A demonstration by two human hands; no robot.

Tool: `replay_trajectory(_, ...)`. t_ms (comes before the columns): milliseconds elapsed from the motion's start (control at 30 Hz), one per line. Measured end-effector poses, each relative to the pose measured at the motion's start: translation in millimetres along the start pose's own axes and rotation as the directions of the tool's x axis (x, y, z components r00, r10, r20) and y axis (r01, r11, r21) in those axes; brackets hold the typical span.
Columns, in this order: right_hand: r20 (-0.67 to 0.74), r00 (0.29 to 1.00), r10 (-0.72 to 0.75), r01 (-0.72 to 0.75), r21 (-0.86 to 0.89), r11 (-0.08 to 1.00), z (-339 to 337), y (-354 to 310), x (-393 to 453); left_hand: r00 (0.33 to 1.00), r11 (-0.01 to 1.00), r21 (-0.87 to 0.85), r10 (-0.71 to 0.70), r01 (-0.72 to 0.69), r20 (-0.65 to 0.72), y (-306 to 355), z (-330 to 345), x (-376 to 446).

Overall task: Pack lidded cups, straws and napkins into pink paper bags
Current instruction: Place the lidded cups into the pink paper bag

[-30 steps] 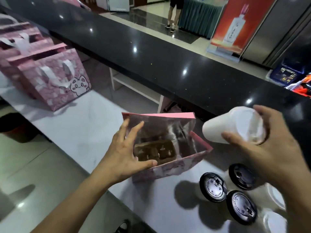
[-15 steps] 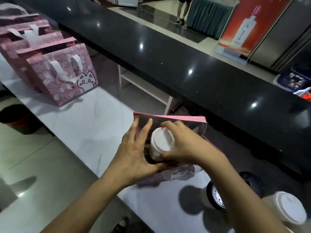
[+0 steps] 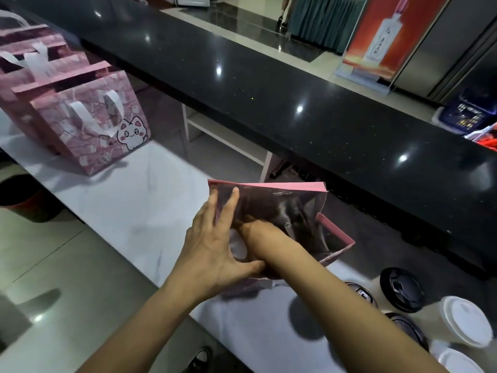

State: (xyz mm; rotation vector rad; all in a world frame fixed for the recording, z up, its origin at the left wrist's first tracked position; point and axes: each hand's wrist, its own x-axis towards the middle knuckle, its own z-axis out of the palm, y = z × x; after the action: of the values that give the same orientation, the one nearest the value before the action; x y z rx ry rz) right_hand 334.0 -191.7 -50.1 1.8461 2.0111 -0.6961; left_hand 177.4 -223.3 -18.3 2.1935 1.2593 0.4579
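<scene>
An open pink paper bag stands on the white table. My left hand steadies its near left corner, fingers straight against the left wall and thumb on the near rim. My right hand reaches down inside the bag with a white lidded cup; only a sliver of the cup shows and the fingers are mostly hidden. Several more cups stand at the lower right, some with black lids and some with white lids.
Several pink cat-print bags with white handles stand in a row at the far left of the table. A long black counter runs behind. A dark bin sits on the floor at left.
My right hand carried the white cup from the right, over the bag's mouth, and has now sunk down inside the bag. My left hand has stayed on the bag's corner.
</scene>
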Motion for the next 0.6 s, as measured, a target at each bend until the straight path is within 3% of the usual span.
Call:
replay_trajectory(300,0.016,1.000,-0.022,0.021,0.031,0.999,-11.0,-0.6,-8.9,1.000,1.000,0.000,0.015,-0.015,0.024,0.0,-2.4,6.4)
replay_trajectory(400,-0.170,0.985,-0.023,0.046,0.133,0.990,-24.4,4.2,-44.2,1.000,0.999,0.031,0.014,-0.014,0.024,-1.3,-1.8,9.1)
replay_trajectory(500,-0.449,0.893,0.032,0.113,0.292,0.950,-40.0,19.1,-94.8,1.000,1.000,0.018,0.002,-0.003,0.013,-3.0,-0.5,11.7)
replay_trajectory(600,-0.687,0.683,0.246,0.184,0.488,0.853,-32.0,49.8,-142.9,1.000,1.000,0.012,-0.001,0.001,0.024,-2.2,0.8,11.7)
